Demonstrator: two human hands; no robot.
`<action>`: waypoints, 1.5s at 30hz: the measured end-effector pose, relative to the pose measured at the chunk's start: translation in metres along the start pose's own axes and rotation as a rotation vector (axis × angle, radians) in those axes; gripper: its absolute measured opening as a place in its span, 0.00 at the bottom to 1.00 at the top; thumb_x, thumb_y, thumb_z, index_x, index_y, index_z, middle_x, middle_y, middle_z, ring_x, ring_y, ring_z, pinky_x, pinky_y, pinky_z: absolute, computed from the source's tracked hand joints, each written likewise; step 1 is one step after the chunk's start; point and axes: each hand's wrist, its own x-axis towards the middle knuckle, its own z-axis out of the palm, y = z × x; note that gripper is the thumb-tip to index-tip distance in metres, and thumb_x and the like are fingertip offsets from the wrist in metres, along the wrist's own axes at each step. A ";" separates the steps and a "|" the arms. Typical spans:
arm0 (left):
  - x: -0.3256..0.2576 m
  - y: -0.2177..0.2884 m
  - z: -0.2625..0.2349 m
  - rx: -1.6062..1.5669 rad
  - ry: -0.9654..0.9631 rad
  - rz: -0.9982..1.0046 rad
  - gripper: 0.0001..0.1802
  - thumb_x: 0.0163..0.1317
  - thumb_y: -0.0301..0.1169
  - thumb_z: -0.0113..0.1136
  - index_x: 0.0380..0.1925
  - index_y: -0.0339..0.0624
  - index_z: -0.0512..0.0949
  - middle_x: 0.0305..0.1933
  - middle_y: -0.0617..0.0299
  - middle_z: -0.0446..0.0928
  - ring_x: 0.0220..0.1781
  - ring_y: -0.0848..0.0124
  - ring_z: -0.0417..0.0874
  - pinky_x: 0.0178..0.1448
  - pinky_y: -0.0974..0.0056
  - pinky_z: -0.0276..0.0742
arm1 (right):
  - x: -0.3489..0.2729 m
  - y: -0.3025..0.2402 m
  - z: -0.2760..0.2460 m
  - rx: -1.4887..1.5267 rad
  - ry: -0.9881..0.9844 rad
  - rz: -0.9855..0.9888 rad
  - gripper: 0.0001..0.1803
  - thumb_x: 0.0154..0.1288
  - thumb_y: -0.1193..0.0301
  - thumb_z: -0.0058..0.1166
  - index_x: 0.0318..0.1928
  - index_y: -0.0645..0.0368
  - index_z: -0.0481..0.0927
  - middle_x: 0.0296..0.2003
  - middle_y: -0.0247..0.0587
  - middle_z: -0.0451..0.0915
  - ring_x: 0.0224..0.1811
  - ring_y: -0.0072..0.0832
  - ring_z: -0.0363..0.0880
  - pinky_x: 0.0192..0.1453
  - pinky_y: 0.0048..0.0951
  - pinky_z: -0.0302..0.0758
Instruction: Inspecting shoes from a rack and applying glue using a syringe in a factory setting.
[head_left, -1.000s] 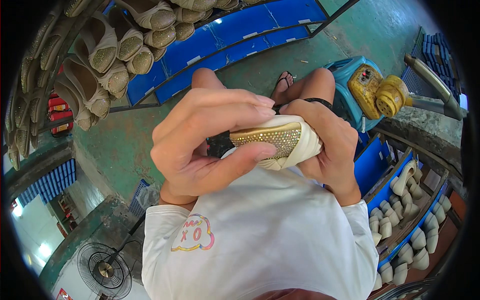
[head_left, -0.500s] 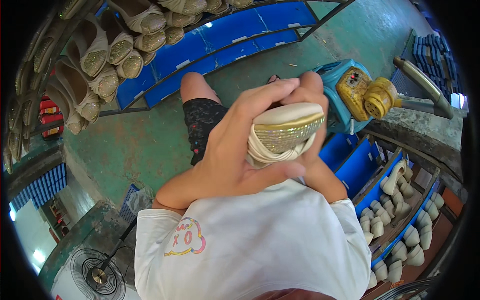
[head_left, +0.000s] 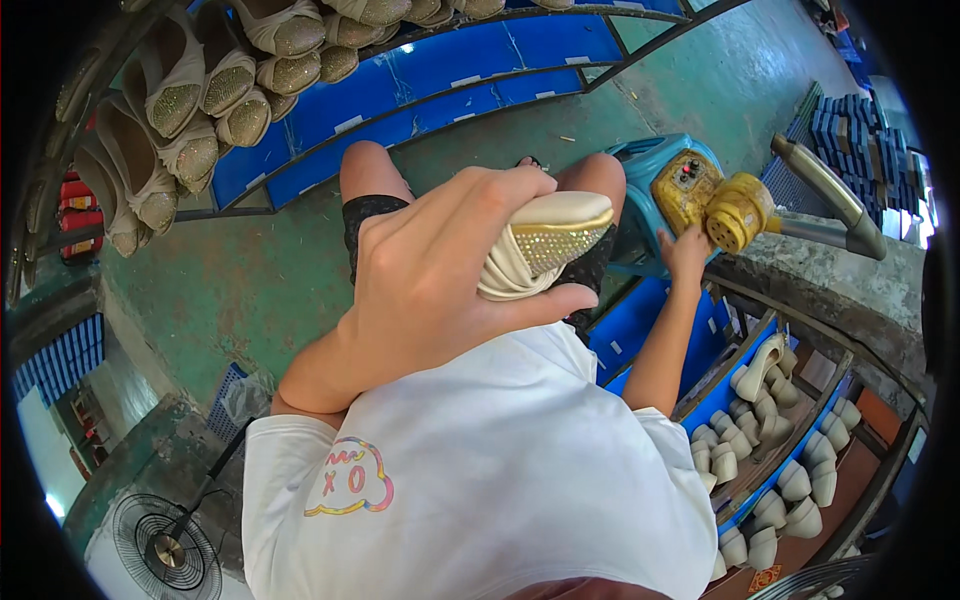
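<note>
My left hand wraps round a cream shoe above my lap. Its pale toe and a band of glittering stones show, with pleated cream fabric at the side. The rest of the shoe is hidden by my palm and fingers. Out to the right, my right hand is at the underside of a worn yellow tool with a perforated round nozzle, by a blue plastic stool. Its thumb shows on the near side, but the fingertips are hidden against the tool.
A rack at the upper left carries several glittery-toed shoes above blue shelves. At the lower right, another rack holds cream shoes. A metal pipe runs beside the yellow tool. A fan stands lower left.
My right hand has left the shoe and reached right to the yellow tool. My left hand keeps the shoe, now slightly farther left and more tilted. The whole view has shifted a little.
</note>
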 end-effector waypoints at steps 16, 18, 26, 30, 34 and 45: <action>-0.017 -0.032 0.003 -0.722 0.114 -0.166 0.36 0.46 0.33 0.85 0.53 0.31 0.76 0.46 0.51 0.86 0.49 0.69 0.87 0.56 0.64 0.84 | -0.022 0.021 -0.009 0.463 0.148 -0.011 0.17 0.74 0.63 0.61 0.56 0.62 0.85 0.44 0.61 0.88 0.50 0.51 0.89 0.56 0.46 0.81; -0.016 -0.038 0.005 -0.626 0.121 -0.119 0.35 0.50 0.38 0.81 0.51 0.29 0.74 0.42 0.44 0.86 0.43 0.64 0.85 0.46 0.63 0.87 | -0.050 -0.028 -0.073 0.963 0.118 -0.226 0.16 0.73 0.69 0.64 0.56 0.65 0.85 0.36 0.38 0.87 0.30 0.20 0.78 0.36 0.26 0.75; -0.020 -0.034 0.005 -0.872 0.158 -0.044 0.34 0.46 0.29 0.82 0.51 0.28 0.75 0.45 0.50 0.85 0.48 0.63 0.91 0.54 0.61 0.88 | -0.158 -0.135 -0.212 1.383 0.528 -1.063 0.22 0.69 0.57 0.71 0.49 0.64 0.87 0.32 0.37 0.82 0.30 0.24 0.72 0.33 0.27 0.66; -0.019 -0.029 0.000 -0.874 0.182 -0.049 0.33 0.45 0.28 0.82 0.51 0.29 0.75 0.44 0.48 0.86 0.49 0.61 0.91 0.53 0.59 0.89 | -0.178 -0.144 -0.224 1.597 0.335 -1.169 0.18 0.72 0.62 0.66 0.47 0.67 0.86 0.32 0.39 0.77 0.29 0.26 0.70 0.32 0.29 0.63; -0.023 -0.034 -0.008 -0.767 0.156 0.002 0.34 0.44 0.27 0.81 0.51 0.30 0.75 0.44 0.48 0.86 0.47 0.61 0.91 0.53 0.60 0.89 | -0.168 -0.149 -0.221 1.547 0.281 -1.376 0.12 0.71 0.72 0.61 0.46 0.71 0.85 0.32 0.39 0.75 0.28 0.24 0.69 0.32 0.30 0.62; -0.020 -0.033 -0.010 -0.735 0.156 0.042 0.33 0.43 0.28 0.82 0.50 0.32 0.76 0.43 0.49 0.86 0.47 0.62 0.92 0.51 0.63 0.88 | -0.173 -0.154 -0.224 1.577 0.257 -1.382 0.10 0.70 0.75 0.58 0.46 0.70 0.83 0.30 0.36 0.74 0.28 0.22 0.68 0.33 0.30 0.62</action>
